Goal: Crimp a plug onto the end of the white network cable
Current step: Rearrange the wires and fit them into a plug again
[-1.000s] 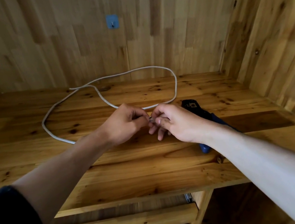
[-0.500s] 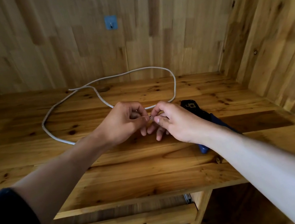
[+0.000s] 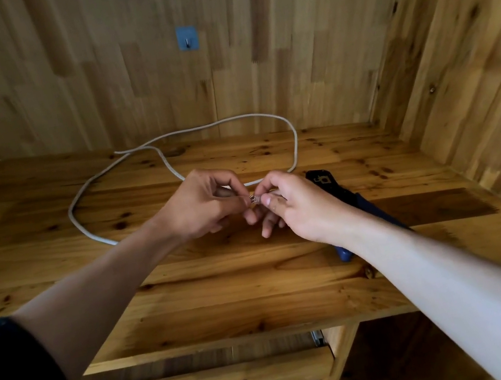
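Note:
The white network cable (image 3: 294,142) lies in a wide loop on the wooden desk (image 3: 227,294). My two hands meet over the middle of the desk. My left hand (image 3: 202,208) pinches a stretch of the cable near its end with thumb and fingers. My right hand (image 3: 295,205) pinches a small clear plug (image 3: 253,198) between thumb and forefinger, right against the left fingertips. The cable end itself is hidden between the fingers. A crimping tool (image 3: 321,179) with a black head and blue handles lies just right of my hands, partly under my right forearm.
Wooden walls close the desk in at the back and right. A small blue hook (image 3: 187,38) is stuck on the back wall. The cable's other end (image 3: 117,152) rests at the back left. The desk's front edge (image 3: 235,340) has a lower shelf beneath it.
Both hands stay pressed together at the plug, with only small shifts of the fingers. The cable loop and the crimping tool have not moved.

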Demonstrator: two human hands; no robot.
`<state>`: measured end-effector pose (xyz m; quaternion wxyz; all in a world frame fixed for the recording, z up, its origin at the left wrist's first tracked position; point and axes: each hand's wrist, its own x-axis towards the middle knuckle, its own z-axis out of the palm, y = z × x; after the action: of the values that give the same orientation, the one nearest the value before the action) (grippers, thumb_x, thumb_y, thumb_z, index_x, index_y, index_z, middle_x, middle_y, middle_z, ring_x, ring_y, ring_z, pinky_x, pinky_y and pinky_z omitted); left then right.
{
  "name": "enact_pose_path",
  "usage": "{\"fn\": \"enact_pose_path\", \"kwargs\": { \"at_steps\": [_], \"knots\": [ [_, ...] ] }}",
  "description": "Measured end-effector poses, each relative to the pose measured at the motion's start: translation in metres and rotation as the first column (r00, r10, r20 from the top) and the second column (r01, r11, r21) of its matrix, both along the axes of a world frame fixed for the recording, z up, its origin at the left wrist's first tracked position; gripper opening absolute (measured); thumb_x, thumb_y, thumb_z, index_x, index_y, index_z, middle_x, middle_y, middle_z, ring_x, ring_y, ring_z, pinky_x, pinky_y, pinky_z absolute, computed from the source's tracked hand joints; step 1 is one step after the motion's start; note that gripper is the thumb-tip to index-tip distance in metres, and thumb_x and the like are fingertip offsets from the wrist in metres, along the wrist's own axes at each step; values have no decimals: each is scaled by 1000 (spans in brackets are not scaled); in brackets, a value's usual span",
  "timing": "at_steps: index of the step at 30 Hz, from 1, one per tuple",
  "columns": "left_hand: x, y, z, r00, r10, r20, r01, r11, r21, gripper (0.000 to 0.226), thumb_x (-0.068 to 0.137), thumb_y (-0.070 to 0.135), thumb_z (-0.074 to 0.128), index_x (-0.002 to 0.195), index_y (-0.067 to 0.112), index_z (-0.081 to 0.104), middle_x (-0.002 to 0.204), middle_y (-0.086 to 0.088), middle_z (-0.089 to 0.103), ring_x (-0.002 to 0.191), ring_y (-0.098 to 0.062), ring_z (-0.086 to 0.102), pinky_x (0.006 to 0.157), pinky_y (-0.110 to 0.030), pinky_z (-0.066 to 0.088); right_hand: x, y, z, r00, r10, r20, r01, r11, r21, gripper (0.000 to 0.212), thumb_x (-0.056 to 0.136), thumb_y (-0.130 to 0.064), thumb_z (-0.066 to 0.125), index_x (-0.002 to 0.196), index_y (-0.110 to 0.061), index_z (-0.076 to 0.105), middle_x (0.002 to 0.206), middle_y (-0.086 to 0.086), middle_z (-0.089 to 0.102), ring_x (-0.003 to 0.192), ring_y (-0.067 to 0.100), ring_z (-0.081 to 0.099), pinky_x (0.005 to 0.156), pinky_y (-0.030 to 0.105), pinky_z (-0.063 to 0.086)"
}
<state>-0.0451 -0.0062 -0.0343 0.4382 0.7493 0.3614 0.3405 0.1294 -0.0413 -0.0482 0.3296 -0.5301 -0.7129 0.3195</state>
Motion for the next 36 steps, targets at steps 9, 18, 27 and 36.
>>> {"fn": "enact_pose_path", "kwargs": {
  "at_steps": [9, 18, 27, 36],
  "knots": [
    [3, 2, -2, 1000, 3, 27, -2, 999, -36, 4, 86, -7, 62, 82, -8, 61, 76, -26, 72, 31, -9, 44, 32, -17, 31, 1, -1, 0, 1000, -12, 4, 12, 1000, 4, 13, 104, -14, 39, 98, -17, 50, 82, -2, 71, 63, 11, 68, 59, 20, 45],
    [3, 5, -2, 998, -1, 57, 5, 998, -60, 10, 84, -10, 61, 76, -4, 61, 61, -12, 71, 28, -9, 41, 31, -15, 28, 0, -2, -2, 998, -13, -65, 15, 1000, 23, 15, 104, -14, 38, 97, -15, 51, 79, -4, 70, 58, 7, 66, 51, 10, 42],
    [0, 6, -4, 999, 32, 27, -31, 999, -30, 9, 85, -5, 64, 85, -14, 63, 64, -17, 70, 36, -14, 41, 34, -17, 31, -2, 3, -3, 997, -30, -67, 36, 995, 89, 16, 103, -13, 40, 99, -19, 55, 89, 9, 73, 63, 12, 62, 57, 20, 44],
    [-1, 8, -6, 999, 34, -6, -34, 999, -17, 7, 85, -4, 65, 87, -10, 68, 68, -15, 73, 36, -9, 44, 35, -16, 34, -5, 5, 1, 988, -62, 143, 39, 987, 159, 14, 100, -23, 49, 88, -23, 56, 75, -5, 62, 67, 11, 56, 67, 40, 53]
  ]
}}
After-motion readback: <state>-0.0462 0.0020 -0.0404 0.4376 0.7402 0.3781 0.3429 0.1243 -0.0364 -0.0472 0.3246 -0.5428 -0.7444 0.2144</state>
